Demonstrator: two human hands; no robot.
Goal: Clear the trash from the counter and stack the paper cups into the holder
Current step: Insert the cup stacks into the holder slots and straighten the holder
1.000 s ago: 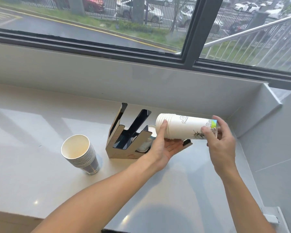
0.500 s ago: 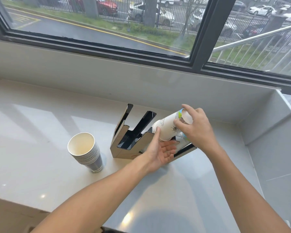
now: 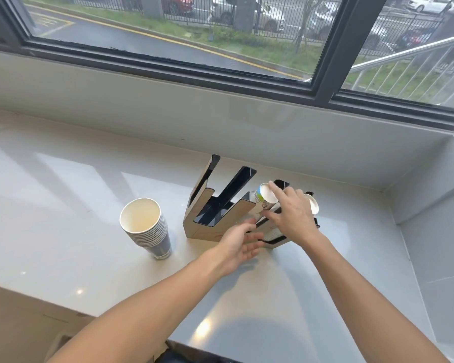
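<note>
The right hand (image 3: 292,217) is curled around a white sleeve of cups (image 3: 265,199) that lies tilted in a slot of the holder (image 3: 218,213), its index finger on the round bottom end. The left hand (image 3: 243,241) is spread open, palm turned toward the holder's front wall, fingers just beside it and gripping nothing. The pale surface (image 3: 63,205) runs back to a wall under the window (image 3: 168,35). The holder, brown card with black slanted slots, stands near the back right corner of the surface; its left slot is bare. To its left, near but apart, an upright stack of paper cups (image 3: 146,226) stands mouth up. Another white cup bottom (image 3: 314,203) shows just behind the right hand.
</note>
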